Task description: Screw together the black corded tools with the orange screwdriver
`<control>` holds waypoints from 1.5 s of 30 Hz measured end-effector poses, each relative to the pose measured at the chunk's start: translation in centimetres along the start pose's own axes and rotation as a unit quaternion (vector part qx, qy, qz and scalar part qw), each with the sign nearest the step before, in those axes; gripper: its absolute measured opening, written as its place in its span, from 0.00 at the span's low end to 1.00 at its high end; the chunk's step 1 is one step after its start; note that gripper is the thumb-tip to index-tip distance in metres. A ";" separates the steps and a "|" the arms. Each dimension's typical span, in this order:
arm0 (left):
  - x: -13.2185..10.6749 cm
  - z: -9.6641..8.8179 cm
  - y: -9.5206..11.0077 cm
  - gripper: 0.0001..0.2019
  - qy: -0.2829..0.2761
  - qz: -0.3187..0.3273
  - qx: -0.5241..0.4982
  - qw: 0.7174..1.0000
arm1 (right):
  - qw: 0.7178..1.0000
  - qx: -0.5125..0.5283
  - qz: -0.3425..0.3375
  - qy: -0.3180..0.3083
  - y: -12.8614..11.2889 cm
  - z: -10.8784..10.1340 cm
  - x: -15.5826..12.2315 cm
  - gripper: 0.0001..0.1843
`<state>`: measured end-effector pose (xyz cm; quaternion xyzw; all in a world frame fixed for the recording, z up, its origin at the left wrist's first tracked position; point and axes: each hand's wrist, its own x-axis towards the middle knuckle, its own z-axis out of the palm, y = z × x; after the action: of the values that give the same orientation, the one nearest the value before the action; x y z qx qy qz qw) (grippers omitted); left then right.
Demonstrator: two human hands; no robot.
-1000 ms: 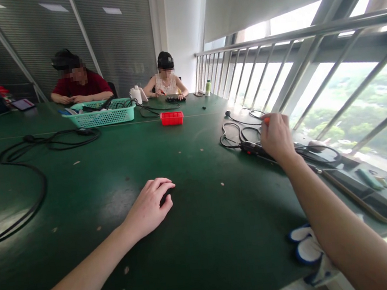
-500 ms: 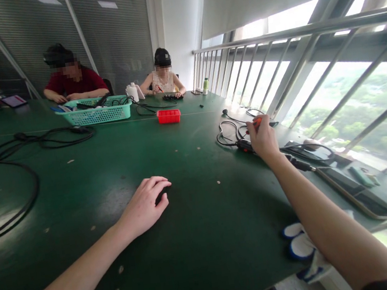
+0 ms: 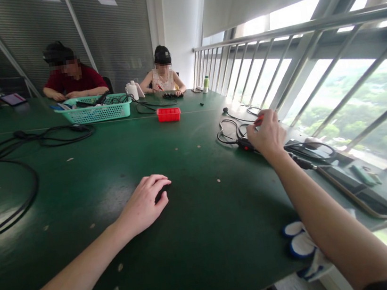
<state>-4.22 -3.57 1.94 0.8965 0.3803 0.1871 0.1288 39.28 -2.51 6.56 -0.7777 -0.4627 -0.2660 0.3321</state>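
Observation:
My left hand rests palm down on the green table, its fingers loosely curved and apart. A dark patch shows between thumb and fingers; whether it is shadow or a small black thing, I cannot tell. Farther off to the right, my right hand is closed around a red-handled tool, most of it hidden by the fingers. Just left of that hand lies a black corded piece with a red switch. Its black cord loops on the table. A black handle with a metal tip lies beside my right forearm.
A red compartment box and a turquoise basket of tools stand farther back. Black cable crosses the left side. White-and-blue gloves lie by the front edge. Railings line the right. Two people sit opposite.
My right hand has turned and shifted slightly right, covering more of the red-handled tool. My left hand stays where it was.

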 end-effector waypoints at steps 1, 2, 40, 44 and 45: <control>0.0 0.0 0.0 0.19 0.000 0.000 0.000 1.000 | 1.000 -0.002 0.000 -0.001 0.1 0.0 0.0 0.22; 0.0 0.0 0.0 0.19 0.001 0.000 0.000 1.000 | 1.000 0.001 -0.003 -0.004 0.2 0.1 0.0 0.21; -0.2 0.3 -0.2 0.18 0.006 -0.002 -0.014 1.000 | 0.941 -0.138 -0.047 -0.306 4.4 1.0 0.6 0.33; -0.2 0.5 -0.3 0.18 0.010 0.007 -0.012 1.000 | 0.954 -0.128 -0.055 -0.266 2.8 -0.5 0.6 0.33; -0.2 0.5 -0.2 0.18 0.011 0.007 -0.012 1.000 | 0.954 -0.122 -0.070 -0.264 1.9 -0.9 0.3 0.32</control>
<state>-4.28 -3.65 1.35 0.8956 0.3730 0.2025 0.1334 41.00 -3.71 6.83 -0.8205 -0.5510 -0.1288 0.0811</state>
